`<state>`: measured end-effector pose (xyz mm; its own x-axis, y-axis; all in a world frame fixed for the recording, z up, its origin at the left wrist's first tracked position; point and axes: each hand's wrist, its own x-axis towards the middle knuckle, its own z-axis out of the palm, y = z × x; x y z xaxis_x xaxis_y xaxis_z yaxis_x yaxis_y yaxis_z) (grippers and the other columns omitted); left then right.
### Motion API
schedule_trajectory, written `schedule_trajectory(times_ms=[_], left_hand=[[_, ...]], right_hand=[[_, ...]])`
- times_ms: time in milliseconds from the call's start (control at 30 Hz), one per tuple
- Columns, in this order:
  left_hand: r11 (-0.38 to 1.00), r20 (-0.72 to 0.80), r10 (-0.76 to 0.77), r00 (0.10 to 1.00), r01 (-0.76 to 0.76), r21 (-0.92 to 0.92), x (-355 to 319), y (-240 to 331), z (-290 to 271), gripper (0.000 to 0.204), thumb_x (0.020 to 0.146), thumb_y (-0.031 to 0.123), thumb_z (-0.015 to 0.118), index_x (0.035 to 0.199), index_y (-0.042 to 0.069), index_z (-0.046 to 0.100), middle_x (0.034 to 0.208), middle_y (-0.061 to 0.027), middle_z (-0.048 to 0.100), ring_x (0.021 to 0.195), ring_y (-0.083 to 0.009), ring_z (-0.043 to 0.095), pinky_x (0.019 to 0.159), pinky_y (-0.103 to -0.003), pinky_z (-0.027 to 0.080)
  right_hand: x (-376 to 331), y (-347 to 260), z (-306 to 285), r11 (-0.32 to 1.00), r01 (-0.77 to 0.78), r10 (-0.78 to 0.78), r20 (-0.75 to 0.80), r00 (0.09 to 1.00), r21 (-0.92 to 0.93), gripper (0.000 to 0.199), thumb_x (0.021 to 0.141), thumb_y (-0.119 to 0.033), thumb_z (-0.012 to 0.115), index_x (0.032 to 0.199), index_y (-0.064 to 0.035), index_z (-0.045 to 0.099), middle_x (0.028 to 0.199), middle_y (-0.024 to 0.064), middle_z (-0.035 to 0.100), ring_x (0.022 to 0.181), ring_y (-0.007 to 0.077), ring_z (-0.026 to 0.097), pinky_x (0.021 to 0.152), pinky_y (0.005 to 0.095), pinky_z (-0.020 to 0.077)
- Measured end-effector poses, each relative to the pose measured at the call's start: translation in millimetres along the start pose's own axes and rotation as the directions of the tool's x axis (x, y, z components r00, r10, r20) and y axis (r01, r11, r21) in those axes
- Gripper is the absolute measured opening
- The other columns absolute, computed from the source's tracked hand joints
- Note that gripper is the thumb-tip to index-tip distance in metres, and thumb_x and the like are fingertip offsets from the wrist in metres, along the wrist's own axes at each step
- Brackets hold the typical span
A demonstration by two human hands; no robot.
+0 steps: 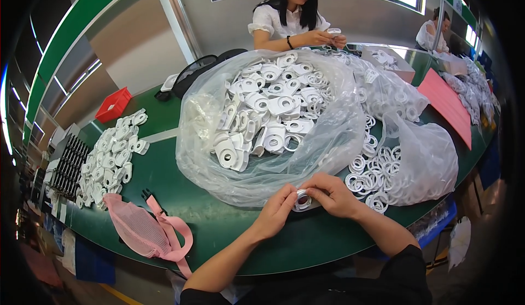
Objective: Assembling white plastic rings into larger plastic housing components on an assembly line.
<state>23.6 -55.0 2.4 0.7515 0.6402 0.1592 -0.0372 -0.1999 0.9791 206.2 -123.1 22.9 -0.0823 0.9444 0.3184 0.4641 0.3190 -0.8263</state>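
Note:
Near the table's front edge, my left hand (275, 213) and my right hand (334, 195) meet around a small white plastic ring (302, 200). The fingers of both hands pinch its upper rim, covering part of it. Just beyond them lies a big open clear plastic bag (205, 165), its folds close to my fingertips. Inside it is a heap of white plastic parts (272, 105), flat plates with a round hole. Loose white rings (377, 176) are piled to the right of my right hand, spilling from a second clear bag (429, 163).
A pink mesh bag with a strap (139, 228) lies at the left front. Beyond it are more white parts (112, 157), stacked black trays (68, 160) and a red bin (113, 104). Across the green table (164, 174), a person (290, 26) handles a white part. A pink sheet (448, 108) lies far right.

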Motion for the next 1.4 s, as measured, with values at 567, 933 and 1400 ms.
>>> schedule_trajectory(times_ms=[567, 933, 1400], left_hand=[[0.994, -0.277, 0.108, 0.955, -0.103, 0.035, 1, -6, 14, 0.029, 0.088, 0.016, 0.056, 0.111, 0.002, 0.047, 0.077, -0.011, 0.06, 0.075, -0.0182, 0.059, 0.069, -0.028, 0.045], [0.957, -0.047, 0.092, 0.995, -0.075, 0.281, -5, -7, 18, 0.047, 0.084, 0.017, 0.061, 0.123, 0.005, 0.037, 0.098, -0.0219, 0.06, 0.087, -0.0375, 0.062, 0.073, -0.04, 0.048], [0.972, 0.033, -0.044, 0.998, 0.035, 0.233, -5, -7, 15, 0.05, 0.086, 0.017, 0.06, 0.127, 0.003, 0.034, 0.112, -0.0203, 0.055, 0.103, -0.0327, 0.057, 0.087, -0.038, 0.044]], right_hand=[[-1, 14, 17, 0.745, -0.272, 0.293, 0.067, 0.954, 0.609, 0.013, 0.091, -0.012, 0.057, 0.096, -0.0002, 0.058, 0.085, 0.003, 0.063, 0.076, 0.005, 0.056, 0.067, 0.0192, 0.0437], [-3, 11, 18, 0.925, -0.249, 0.321, -0.239, 0.916, 0.288, 0.024, 0.078, -0.02, 0.074, 0.076, -0.001, 0.059, 0.066, 0.0008, 0.061, 0.059, 0.004, 0.053, 0.052, 0.0187, 0.0417], [-3, 0, 14, 0.939, -0.343, 0.344, -0.199, 0.918, 0.041, 0.032, 0.068, -0.023, 0.08, 0.075, -0.002, 0.058, 0.065, 0.0017, 0.059, 0.058, 0.0055, 0.053, 0.053, 0.0209, 0.0436]])
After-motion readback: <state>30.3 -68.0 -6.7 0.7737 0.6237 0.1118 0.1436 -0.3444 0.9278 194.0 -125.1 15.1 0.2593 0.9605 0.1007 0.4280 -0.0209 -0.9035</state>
